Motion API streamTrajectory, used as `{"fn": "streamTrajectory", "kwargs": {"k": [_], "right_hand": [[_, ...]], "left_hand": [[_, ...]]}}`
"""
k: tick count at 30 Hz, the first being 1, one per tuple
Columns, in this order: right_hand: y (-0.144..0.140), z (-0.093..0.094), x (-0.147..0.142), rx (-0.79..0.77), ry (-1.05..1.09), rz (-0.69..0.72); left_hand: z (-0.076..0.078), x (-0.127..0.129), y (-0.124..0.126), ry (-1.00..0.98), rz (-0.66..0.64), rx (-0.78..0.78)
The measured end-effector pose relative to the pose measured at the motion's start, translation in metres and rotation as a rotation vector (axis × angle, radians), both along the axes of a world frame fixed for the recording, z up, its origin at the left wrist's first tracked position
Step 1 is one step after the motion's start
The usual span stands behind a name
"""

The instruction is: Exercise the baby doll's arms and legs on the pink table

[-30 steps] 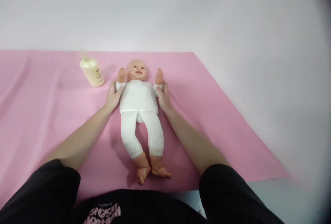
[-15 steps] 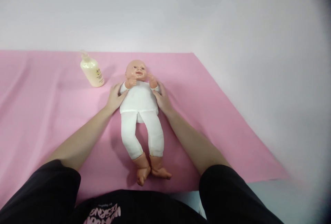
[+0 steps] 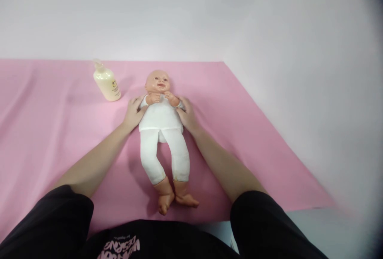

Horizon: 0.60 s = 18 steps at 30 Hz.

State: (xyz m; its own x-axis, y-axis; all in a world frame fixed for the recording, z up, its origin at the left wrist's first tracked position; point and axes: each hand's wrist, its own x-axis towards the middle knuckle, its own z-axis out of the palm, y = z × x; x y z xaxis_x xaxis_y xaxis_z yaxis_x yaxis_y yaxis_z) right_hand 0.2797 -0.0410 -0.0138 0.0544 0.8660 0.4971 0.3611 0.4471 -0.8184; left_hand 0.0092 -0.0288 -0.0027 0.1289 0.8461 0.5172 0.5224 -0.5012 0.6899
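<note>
A baby doll (image 3: 161,131) in a white suit lies on its back on a pink cloth (image 3: 254,143), head away from me, bare feet near me. My left hand (image 3: 133,112) grips the doll's arm on the left side. On the other side my right hand (image 3: 186,114) grips its other arm. Both doll arms are folded inward, and its small hands meet on the chest just under the chin.
A cream lotion bottle (image 3: 107,82) with a pump top stands on the cloth left of the doll's head. The cloth's right edge runs diagonally, with white surface beyond. A white wall rises behind. My black sleeves fill the bottom.
The doll's arms, raised beside its head one second ago, have been folded inward onto its chest. My two hands moved closer together with them.
</note>
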Motion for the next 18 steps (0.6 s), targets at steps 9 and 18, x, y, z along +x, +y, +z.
{"fn": "streamTrajectory", "kwargs": {"k": [9,18], "right_hand": [[0.002,-0.006,-0.001,-0.055,0.203,-0.008],[0.011,-0.014,0.013,-0.107,0.308,-0.098]], "left_hand": [[-0.001,0.001,0.001,-0.308,0.001,-0.061],[-0.016,-0.008,0.015,-0.572,0.213,-0.137]]}}
